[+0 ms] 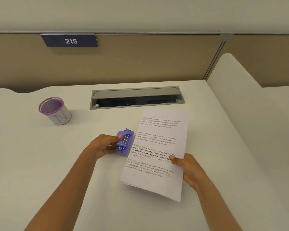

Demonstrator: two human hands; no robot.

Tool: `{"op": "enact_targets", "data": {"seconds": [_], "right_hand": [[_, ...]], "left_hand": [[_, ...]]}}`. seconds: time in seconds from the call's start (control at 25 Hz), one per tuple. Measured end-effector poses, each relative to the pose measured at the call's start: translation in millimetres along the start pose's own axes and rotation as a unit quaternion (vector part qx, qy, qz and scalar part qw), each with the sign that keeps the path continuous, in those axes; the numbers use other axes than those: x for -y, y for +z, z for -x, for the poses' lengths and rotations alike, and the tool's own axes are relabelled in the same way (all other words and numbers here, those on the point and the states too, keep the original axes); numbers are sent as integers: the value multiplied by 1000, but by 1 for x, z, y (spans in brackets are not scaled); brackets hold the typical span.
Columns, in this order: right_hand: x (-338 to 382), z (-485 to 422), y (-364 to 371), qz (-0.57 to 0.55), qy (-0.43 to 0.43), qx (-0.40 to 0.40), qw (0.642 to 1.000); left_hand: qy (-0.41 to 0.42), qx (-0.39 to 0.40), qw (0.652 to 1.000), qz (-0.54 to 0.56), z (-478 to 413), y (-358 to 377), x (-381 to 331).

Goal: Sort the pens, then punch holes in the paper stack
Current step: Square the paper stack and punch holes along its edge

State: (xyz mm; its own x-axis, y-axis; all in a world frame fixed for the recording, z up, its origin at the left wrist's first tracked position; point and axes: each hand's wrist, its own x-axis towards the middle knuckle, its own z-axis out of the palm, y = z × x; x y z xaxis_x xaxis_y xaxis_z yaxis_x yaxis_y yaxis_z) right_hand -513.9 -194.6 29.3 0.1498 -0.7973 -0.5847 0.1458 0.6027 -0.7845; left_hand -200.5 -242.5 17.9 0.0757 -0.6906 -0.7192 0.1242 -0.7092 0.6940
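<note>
A purple hole punch [124, 142] stands at the middle of the white desk [40, 164], gripped from its left side by my left hand [103, 145]. Just to its right is a stack of printed paper [157, 152], its left edge close to the punch. My right hand [187, 169] pinches the stack's right edge, thumb on top, and the near end of the stack is lifted off the desk. A mesh pen cup [54, 110] with a purple rim and a white label stands at the back left. No pens are visible.
An open grey cable tray [137, 97] is set into the desk behind the paper. A beige partition with a plate reading 215 [70, 41] runs along the back. A white side divider [240, 90] bounds the desk on the right.
</note>
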Motion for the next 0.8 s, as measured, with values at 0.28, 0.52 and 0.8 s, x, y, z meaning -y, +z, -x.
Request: {"op": "enact_targets", "data": {"seconds": [0.28,0.52,0.8], "right_hand": [[0,7,9,56,-36,-5,998],[-4,13,12,74,-51,-12,996],[-12,10,9,89,-15,6,996]], "left_hand": [[1,15,1000,15,20,8,12],[0,28,999,17,31,13,21],[-2,29,1000,6,44,18,31]]}}
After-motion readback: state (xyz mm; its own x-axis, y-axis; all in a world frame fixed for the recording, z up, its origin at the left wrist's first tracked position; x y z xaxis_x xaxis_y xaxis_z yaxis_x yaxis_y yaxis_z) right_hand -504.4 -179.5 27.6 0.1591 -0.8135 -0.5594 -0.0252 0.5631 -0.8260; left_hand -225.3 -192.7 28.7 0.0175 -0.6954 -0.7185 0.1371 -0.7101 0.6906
